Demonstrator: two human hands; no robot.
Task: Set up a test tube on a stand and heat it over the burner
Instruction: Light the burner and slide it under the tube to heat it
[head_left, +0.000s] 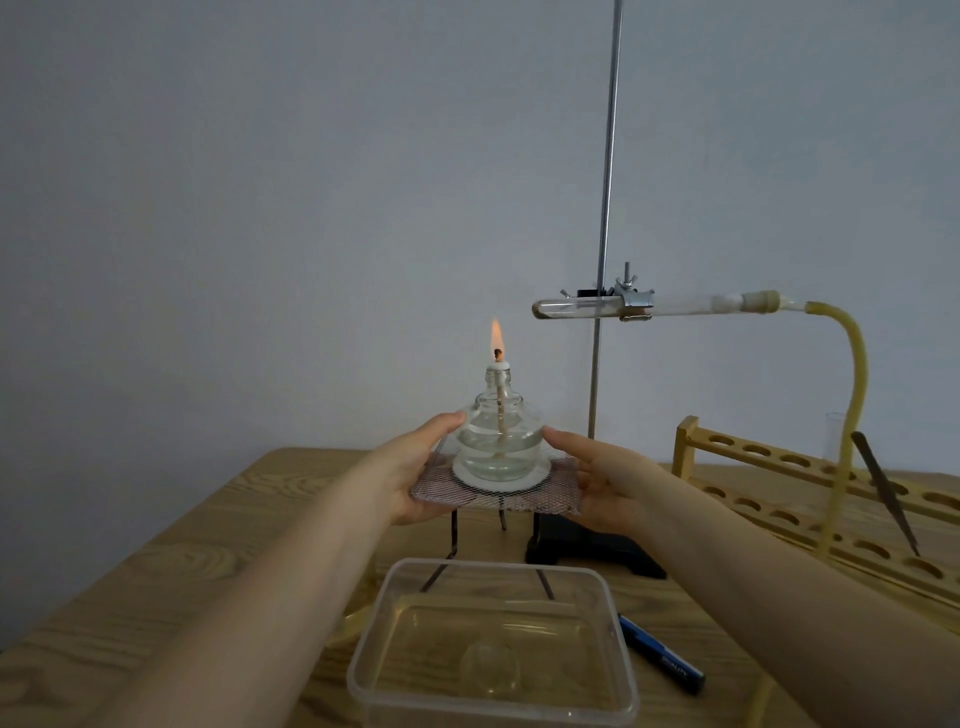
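While 1 lit burner (500, 441) sits on 1 mesh (556, 496), L hand (415, 478) & R hand (597, 483) grip mesh edges; 1 test tube (576, 307) clamped on 1 stand (605, 208).

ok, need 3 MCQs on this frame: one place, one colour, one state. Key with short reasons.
1. Where does the lit burner stand?
A. on the wire gauze atop the tripod
B. inside the plastic tub
C. on the wooden rack

2. What colour is the hose on the test tube?
A. black
B. yellowish
C. blue

3. How is the test tube held?
A. upright in the rack
C. lying on the table
B. roughly level in the stand's clamp

Key: 1 A, the burner sits on a white disc on the gauze, which the left hand and right hand hold by its edges. 2 B, the hose curves down pale yellow. 3 B, the clamp grips it mid-length, off to the flame's right.
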